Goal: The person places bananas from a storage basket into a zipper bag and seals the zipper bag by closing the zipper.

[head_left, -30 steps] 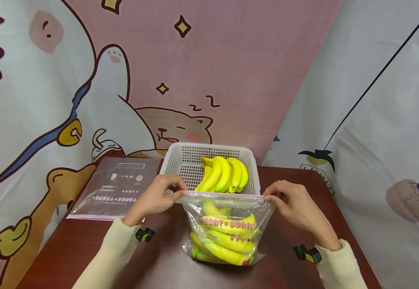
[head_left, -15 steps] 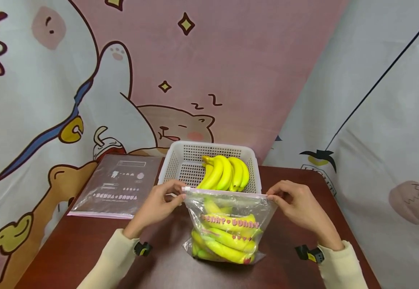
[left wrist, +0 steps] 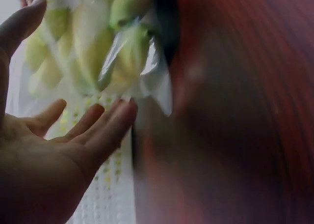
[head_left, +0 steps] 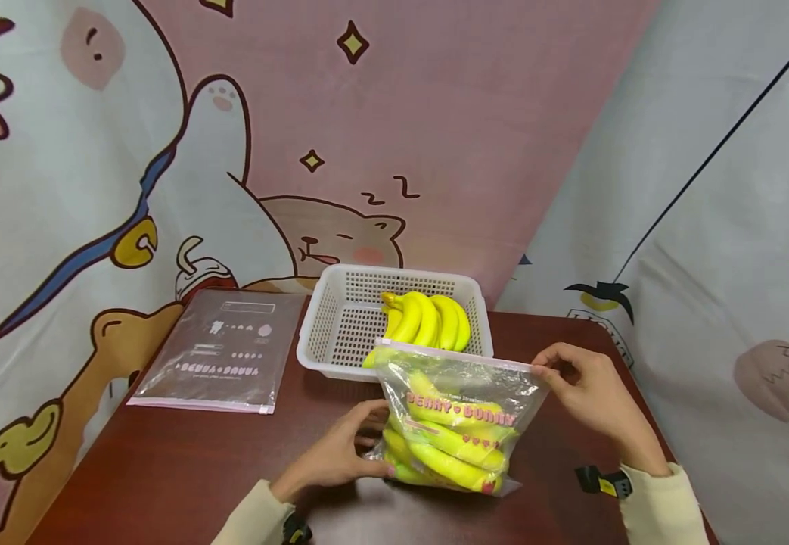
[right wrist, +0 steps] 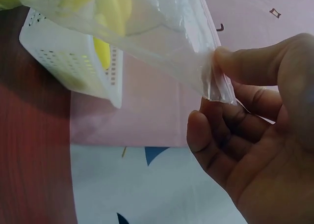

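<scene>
We read BUNNY in pink on the clear bag of bananas — the word before the heart is harder to make out. It stands on the surface before the white basket; the right grip pinches its top right corner, and the left grip is spread beside its lower left — touching or not, we cannot tell. The flat bag shows upside-down lettering.

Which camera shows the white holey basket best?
The head view: most of the white basket shows, with the bag hiding part of its front. The right wrist view shows one corner, partly behind the bag; the left wrist view shows a blurry piece behind the left hand.
</scene>
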